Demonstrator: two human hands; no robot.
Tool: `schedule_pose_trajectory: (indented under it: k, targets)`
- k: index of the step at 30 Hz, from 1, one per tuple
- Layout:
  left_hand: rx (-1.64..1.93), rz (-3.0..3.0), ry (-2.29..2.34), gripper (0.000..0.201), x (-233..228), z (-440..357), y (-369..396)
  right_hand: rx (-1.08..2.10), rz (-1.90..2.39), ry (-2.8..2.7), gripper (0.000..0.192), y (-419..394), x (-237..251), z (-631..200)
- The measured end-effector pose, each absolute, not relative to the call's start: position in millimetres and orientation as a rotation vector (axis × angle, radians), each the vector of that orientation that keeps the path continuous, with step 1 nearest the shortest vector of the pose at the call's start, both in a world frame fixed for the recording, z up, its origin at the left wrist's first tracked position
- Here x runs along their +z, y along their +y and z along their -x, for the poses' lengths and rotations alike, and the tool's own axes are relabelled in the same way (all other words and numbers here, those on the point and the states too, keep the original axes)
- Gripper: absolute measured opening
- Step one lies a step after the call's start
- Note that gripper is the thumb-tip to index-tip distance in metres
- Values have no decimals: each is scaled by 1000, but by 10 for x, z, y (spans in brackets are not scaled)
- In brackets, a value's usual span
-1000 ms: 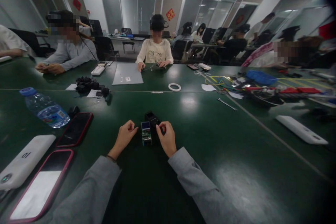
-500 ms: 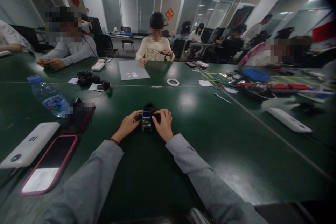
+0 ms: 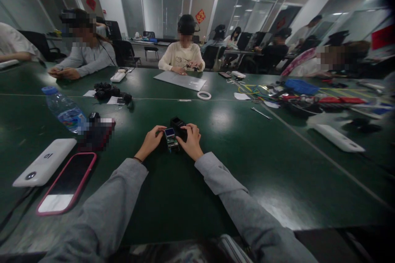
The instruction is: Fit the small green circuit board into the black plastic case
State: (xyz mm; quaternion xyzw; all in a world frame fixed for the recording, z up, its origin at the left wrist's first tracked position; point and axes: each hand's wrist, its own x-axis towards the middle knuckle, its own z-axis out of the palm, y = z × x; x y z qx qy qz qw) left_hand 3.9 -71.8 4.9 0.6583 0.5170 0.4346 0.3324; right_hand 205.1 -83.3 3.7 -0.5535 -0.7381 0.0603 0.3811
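Note:
A small circuit board with a screen (image 3: 171, 139) stands tilted between my two hands, its dark display at the upper end and bare green electronics below. My left hand (image 3: 150, 143) pinches it by the left edge near the screen. From the other side, the thumb of my right hand (image 3: 191, 143) presses on its right edge, while the remaining fingers curl by a black casing (image 3: 177, 122). That casing lies just behind the board, partly covered by my right fingers. Whether those fingers touch the casing, I cannot tell.
To the left are a water bottle (image 3: 66, 111), a white power bank (image 3: 46, 162) and a pink-framed phone (image 3: 68, 183). Ahead lie a tape roll (image 3: 204, 95) and a wrench (image 3: 261, 113). Cables and tools (image 3: 302, 90) crowd the right. Across the table, a person handles a grey sheet (image 3: 182, 80).
The circuit board has turned slightly, its screen end leaning left. Both hands stay around it. Across the table, the grey sheet has turned and shifted right under the other person's hand.

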Motion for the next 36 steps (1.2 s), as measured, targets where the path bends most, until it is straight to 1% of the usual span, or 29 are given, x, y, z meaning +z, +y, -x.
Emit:
schedule_pose_trajectory:
  k: [5, 7, 12, 18, 23, 27, 31, 36]
  targets:
    - [1073, -1583, 1238, 48, 106, -33, -758, 159, 1403, -1891, 42, -822, 22, -2056]
    - [1029, -1619, 1218, 52, 121, -37, -775, 166, 1389, -1902, 43, -811, 4, -2058]
    - [1063, -1676, 1226, 45, 125, -49, -793, 166, 1364, -1920, 43, -795, -23, -2060]
    - [1133, -1628, 1298, 44, 142, -59, -812, 165, 1364, -1923, 42, -809, 2, -2061]
    - [1360, -1572, 1509, 39, 64, 13, -707, 158, 1371, -1927, 42, -809, -2, -2065]
    - [1496, -1415, 1680, 37, -13, 87, -634, 163, 1360, -1921, 42, -786, -31, -2069]
    - [1480, -1406, 1672, 36, -15, 105, -663, 175, 1346, -1912, 41, -771, -40, -2079]
    - [1477, -1441, 1666, 36, -14, 98, -677, 178, 1350, -1891, 35, -783, -18, -2098]
